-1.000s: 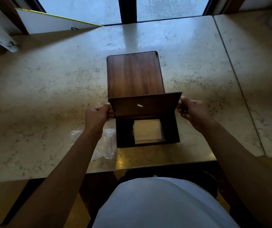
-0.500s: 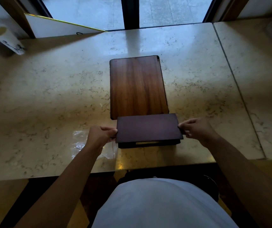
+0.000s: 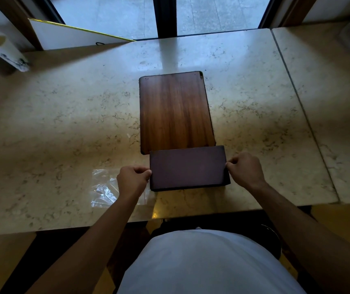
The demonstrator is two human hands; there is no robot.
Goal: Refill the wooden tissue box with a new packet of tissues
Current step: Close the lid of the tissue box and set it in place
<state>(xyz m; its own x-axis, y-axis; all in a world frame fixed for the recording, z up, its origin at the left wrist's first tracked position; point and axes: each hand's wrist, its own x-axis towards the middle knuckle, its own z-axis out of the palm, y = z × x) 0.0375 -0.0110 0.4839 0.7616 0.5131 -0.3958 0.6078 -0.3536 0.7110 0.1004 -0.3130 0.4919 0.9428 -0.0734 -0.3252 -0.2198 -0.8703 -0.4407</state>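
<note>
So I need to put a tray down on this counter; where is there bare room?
Bare marble lies left of the wooden tissue box, between the paper cup and the plastic wrapper. More lies right of the box up to the counter seam. The near middle is crowded: left hand and right hand flank the flap.

A marble counter [image 3: 64, 115] filled the view. A white cup [image 3: 6, 53] (lying tilted) sat at its far left corner, near a white card [image 3: 70, 37] with a yellow edge.
</note>
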